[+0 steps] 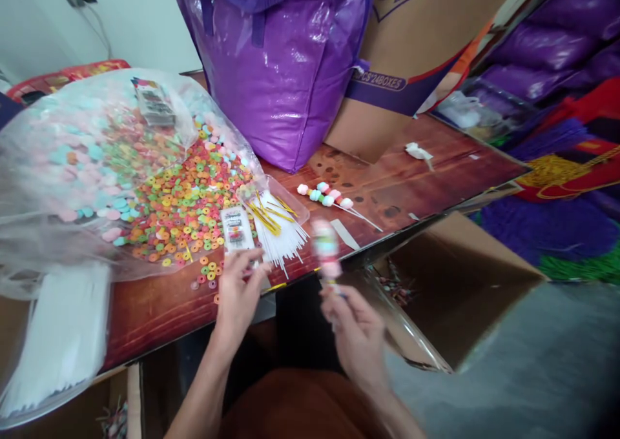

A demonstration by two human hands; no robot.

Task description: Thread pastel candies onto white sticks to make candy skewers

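Note:
My right hand (356,326) is closed round the lower end of a candy skewer (327,248), held upright and blurred by motion, just past the table's front edge. My left hand (239,290) rests at the table edge with its fingertips pinched on a small clear packet with a printed label (237,231). Right beside that packet lies a bunch of white sticks (283,239) with yellow twist ties (266,216) in a clear tray. A pile of coloured ring candies (186,200) spills from a big clear bag (72,161) to the left.
A finished skewer (325,195) lies on the brown table (426,181). A purple bag (281,64) and a cardboard carton (411,32) stand behind. An open cardboard box (460,284) sits at the right below the table edge. A clear bag of white sheets (62,336) lies at the front left.

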